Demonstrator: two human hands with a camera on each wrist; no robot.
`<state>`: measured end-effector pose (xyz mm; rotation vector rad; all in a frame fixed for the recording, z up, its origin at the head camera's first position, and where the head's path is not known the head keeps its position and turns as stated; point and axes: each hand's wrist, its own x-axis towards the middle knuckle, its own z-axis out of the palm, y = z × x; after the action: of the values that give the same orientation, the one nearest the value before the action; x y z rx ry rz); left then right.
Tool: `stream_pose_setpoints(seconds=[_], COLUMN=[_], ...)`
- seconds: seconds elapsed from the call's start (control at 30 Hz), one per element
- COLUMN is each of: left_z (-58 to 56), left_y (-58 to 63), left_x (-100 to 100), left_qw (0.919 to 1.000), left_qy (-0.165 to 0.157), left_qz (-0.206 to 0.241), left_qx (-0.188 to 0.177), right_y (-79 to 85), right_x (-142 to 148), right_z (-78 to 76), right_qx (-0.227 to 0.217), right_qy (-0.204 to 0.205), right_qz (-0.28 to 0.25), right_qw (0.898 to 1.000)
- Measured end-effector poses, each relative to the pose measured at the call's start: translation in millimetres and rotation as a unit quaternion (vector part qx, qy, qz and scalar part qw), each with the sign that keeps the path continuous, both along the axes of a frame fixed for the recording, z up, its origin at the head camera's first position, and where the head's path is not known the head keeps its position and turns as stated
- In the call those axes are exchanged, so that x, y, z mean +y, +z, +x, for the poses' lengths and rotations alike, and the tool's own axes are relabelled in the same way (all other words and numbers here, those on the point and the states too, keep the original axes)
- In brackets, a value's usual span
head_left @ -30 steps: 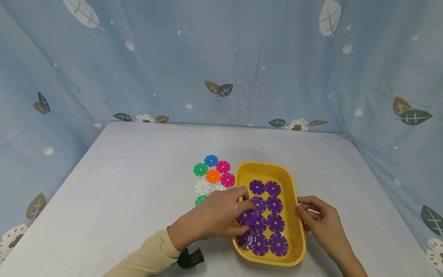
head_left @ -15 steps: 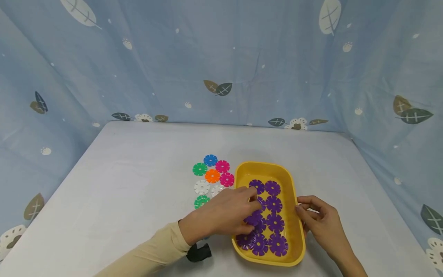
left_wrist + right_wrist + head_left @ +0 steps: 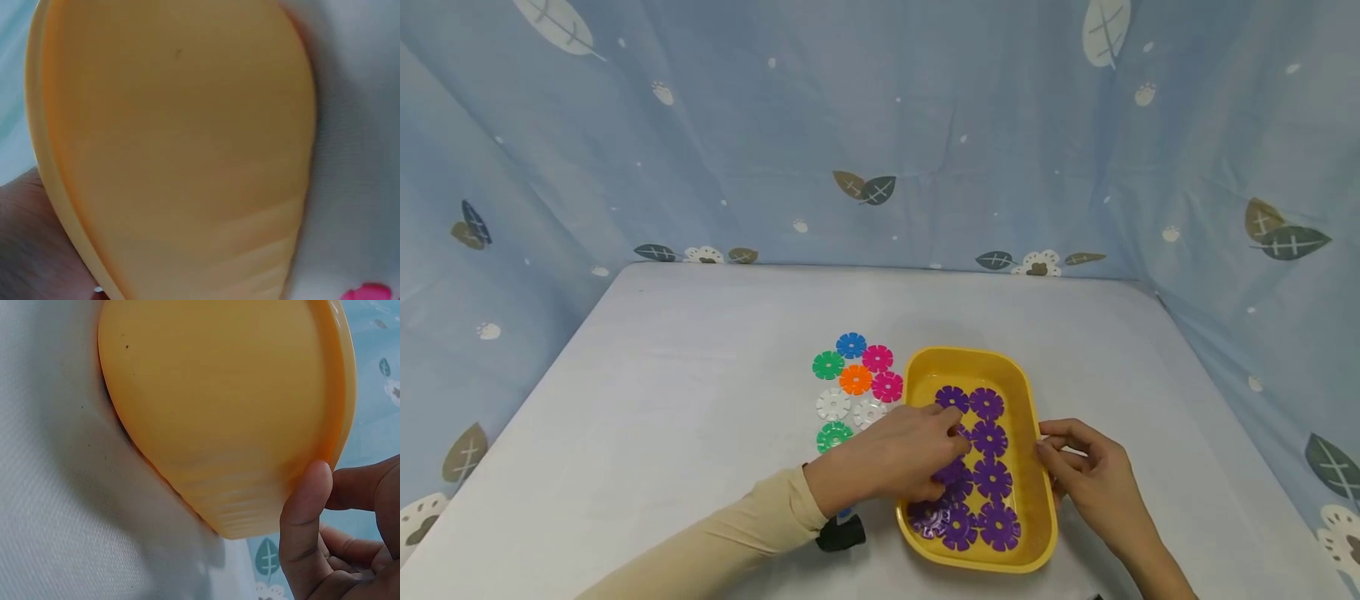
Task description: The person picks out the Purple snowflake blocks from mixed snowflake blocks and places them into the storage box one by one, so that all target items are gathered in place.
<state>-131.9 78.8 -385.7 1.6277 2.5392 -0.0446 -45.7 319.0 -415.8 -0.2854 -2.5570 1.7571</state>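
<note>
A yellow plastic tray holds several purple snowflake discs, many in two columns, others overlapping at its near left. My left hand reaches over the tray's left rim. Its thumb and fingers pinch a purple snowflake disc, partly hidden beneath them. My right hand grips the tray's right rim; in the right wrist view its thumb lies against the outer wall, with fingers over the edge. The left wrist view shows the tray's outside wall and part of the left hand.
Left of the tray, loose snowflake discs lie on the white table: blue, pink, orange, green and white. A black piece shows beneath the left wrist. A blue leaf-print curtain stands behind.
My left hand has moved right, farther over the tray, with the pinched purple disc. The green and white discs beside it show more. My right hand keeps its grip on the rim.
</note>
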Motion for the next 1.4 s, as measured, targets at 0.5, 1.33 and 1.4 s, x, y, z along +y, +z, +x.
stream_pose_setpoints(seconds=[0.5, 1.33, 1.4], left_z=[4.4, 9.7, 10.0], left_y=[1.6, 3.6, 4.7], left_x=[6.4, 8.3, 8.2], left_qw=[0.9975, 0.9959, 0.9961], left_qy=[0.043, 0.053, 0.056], left_qz=[-0.054, -0.073, -0.069], left_qx=[-0.013, 0.009, 0.001], right_y=[-1.0, -0.2, 0.4], right_x=[0.3, -0.8, -1.1], right_z=[0.4, 1.3, 1.6], right_qx=[0.007, 0.004, 0.004], right_qy=[0.012, 0.012, 0.012], right_qz=[-0.011, -0.017, -0.02], right_qw=[1.0, 1.0, 1.0])
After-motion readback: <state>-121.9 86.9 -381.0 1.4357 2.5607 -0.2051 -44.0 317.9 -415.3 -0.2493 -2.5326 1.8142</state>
